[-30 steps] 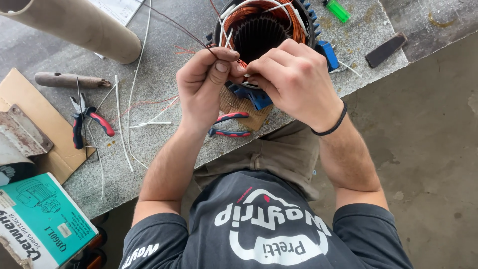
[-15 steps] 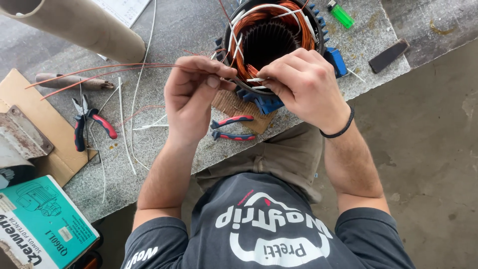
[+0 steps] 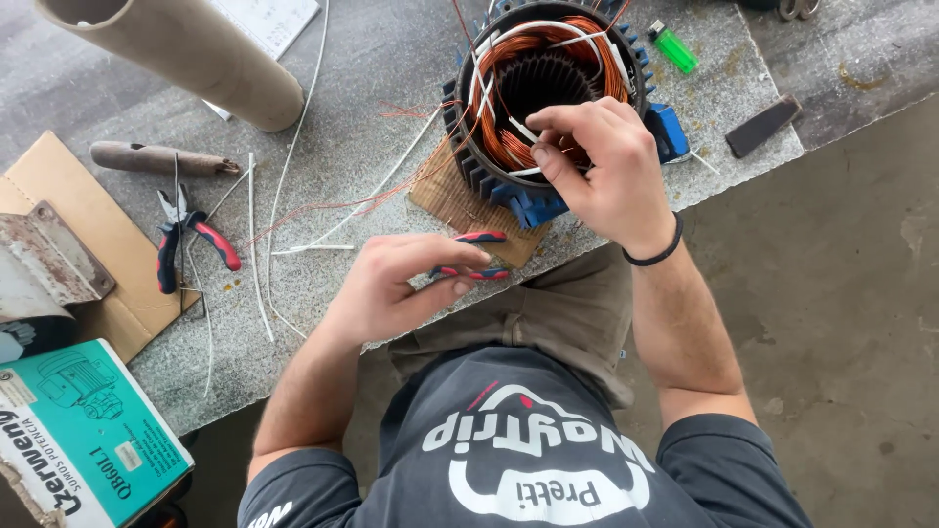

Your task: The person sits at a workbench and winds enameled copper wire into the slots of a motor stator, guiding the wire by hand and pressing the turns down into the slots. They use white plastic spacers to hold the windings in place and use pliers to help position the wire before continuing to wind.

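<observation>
A blue finned motor stator (image 3: 509, 200) with copper windings (image 3: 509, 147) and white sleeving stands on a cardboard scrap (image 3: 445, 200) near the stone bench's front edge. My right hand (image 3: 611, 171) rests over the stator's near rim, its fingertips pinching a white-sleeved wire at the winding. My left hand (image 3: 396, 284) is lower, at the bench edge, with its fingers closed around the red-and-black handles of small pliers (image 3: 479, 256). A thin copper wire (image 3: 333, 207) trails left from the stator across the bench.
A cardboard tube (image 3: 186, 54) lies at the back left, with a wooden-handled tool (image 3: 156, 159) and a second pair of pliers (image 3: 191, 240) below it. White sleeving strips (image 3: 256, 244), a rusty bracket (image 3: 44, 254), a teal box (image 3: 78, 430), a green lighter (image 3: 675, 46) and a dark block (image 3: 763, 125) lie around.
My left hand has left the stator and dropped to the bench edge, closing on the small pliers. My right hand stays at the winding. The copper wire it stretched leftward now lies slack.
</observation>
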